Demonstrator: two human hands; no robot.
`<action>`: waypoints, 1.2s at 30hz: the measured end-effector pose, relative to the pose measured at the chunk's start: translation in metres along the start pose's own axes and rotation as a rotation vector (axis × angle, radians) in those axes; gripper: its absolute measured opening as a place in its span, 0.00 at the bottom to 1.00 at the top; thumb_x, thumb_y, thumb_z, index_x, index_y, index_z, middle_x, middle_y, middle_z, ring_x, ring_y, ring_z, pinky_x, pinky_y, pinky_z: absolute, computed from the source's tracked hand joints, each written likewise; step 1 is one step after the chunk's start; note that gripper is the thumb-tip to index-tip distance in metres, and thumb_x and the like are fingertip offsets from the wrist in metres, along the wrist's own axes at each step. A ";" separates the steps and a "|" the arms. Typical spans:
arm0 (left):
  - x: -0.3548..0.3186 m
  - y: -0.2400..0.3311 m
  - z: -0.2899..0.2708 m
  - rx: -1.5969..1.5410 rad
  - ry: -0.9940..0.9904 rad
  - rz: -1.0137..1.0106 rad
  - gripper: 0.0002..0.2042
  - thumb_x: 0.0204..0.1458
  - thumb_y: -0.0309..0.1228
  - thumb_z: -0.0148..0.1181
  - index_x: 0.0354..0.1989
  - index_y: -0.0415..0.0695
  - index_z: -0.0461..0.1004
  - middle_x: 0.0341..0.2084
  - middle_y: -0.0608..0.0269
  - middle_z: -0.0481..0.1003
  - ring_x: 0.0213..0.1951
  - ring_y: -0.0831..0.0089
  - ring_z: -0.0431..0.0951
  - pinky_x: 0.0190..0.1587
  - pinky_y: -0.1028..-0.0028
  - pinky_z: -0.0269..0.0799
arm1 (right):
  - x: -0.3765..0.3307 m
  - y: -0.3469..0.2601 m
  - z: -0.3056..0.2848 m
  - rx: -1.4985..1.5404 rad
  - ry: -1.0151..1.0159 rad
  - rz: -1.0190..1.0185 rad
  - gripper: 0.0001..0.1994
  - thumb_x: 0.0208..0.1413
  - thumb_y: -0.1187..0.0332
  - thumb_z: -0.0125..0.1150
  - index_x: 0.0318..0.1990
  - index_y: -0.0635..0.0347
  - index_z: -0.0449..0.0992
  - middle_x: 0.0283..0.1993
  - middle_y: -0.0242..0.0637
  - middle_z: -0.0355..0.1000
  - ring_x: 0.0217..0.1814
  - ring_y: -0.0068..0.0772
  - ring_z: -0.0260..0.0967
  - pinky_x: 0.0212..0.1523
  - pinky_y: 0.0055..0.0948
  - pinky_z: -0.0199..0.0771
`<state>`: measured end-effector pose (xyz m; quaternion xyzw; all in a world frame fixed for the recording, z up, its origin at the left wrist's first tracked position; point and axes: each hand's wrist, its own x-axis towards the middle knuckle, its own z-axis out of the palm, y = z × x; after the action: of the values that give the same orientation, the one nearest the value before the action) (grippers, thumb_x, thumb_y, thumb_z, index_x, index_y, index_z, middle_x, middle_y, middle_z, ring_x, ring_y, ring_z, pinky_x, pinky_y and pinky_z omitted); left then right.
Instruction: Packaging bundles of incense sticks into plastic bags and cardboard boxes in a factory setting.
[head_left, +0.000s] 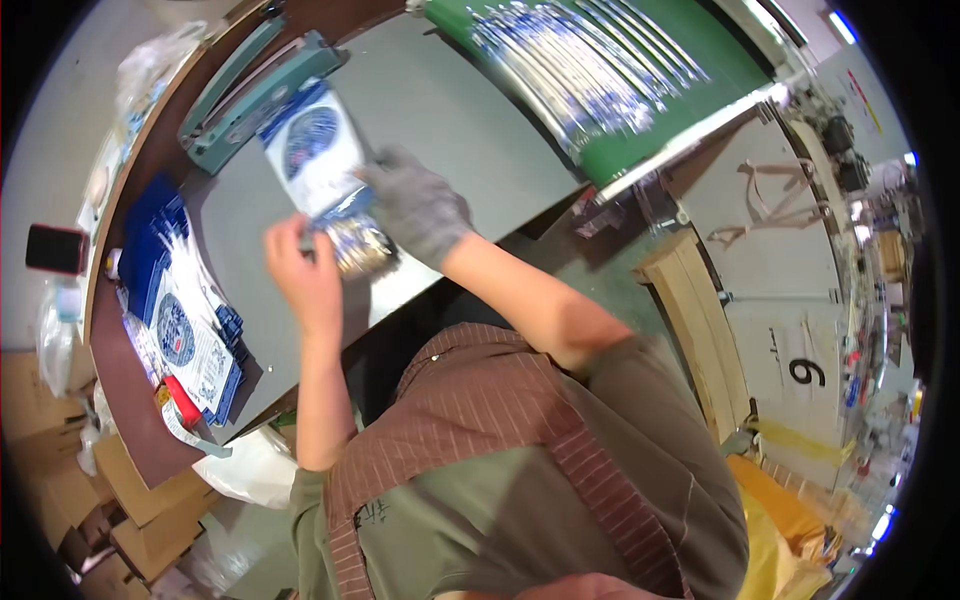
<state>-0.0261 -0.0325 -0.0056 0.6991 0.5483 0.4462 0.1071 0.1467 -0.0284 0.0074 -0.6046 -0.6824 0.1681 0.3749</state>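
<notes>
Evidently, one blue-and-white printed pouch slants between both hands above the grey worktop.
The left hand has its fingers closed on the near left edge; whether the gloved right hand grips, blur hides. It should handle light, slick and floppy (lumpier at its filled near end), best held by both sides. One teal bag sealer, one phone; stacked pouches and wrapped sticks defy counting.
</notes>
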 end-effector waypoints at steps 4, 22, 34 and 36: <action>-0.073 0.001 -0.012 0.220 -0.057 0.123 0.04 0.48 0.21 0.58 0.32 0.39 0.71 0.31 0.52 0.71 0.34 0.54 0.72 0.37 0.63 0.69 | -0.076 0.030 -0.008 -0.270 -0.074 -0.098 0.21 0.45 0.67 0.62 0.50 0.43 0.73 0.39 0.38 0.70 0.40 0.42 0.72 0.36 0.39 0.74; -0.022 0.015 0.026 0.083 -0.129 0.113 0.16 0.50 0.26 0.57 0.49 0.39 0.69 0.34 0.51 0.72 0.37 0.52 0.73 0.39 0.61 0.70 | -0.039 0.024 -0.019 0.116 -0.019 0.046 0.20 0.52 0.76 0.54 0.55 0.51 0.70 0.48 0.48 0.72 0.48 0.54 0.70 0.47 0.42 0.70; 0.023 0.105 -0.113 -0.385 -0.153 0.107 0.09 0.51 0.21 0.57 0.41 0.39 0.71 0.32 0.67 0.72 0.35 0.78 0.72 0.41 0.78 0.68 | -0.030 -0.070 -0.117 0.174 -0.048 -0.217 0.13 0.57 0.70 0.55 0.49 0.57 0.76 0.28 0.37 0.75 0.27 0.24 0.73 0.29 0.25 0.72; 0.086 0.126 -0.139 -0.529 -0.182 0.131 0.10 0.53 0.22 0.56 0.44 0.38 0.69 0.31 0.71 0.70 0.34 0.84 0.71 0.40 0.83 0.66 | 0.008 -0.100 -0.146 0.310 0.009 -0.245 0.11 0.58 0.69 0.56 0.47 0.60 0.77 0.22 0.32 0.73 0.21 0.16 0.69 0.22 0.17 0.67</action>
<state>-0.0447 -0.0527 0.1995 0.7179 0.3547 0.5153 0.3054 0.1812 -0.0746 0.1747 -0.4527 -0.7152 0.2214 0.4842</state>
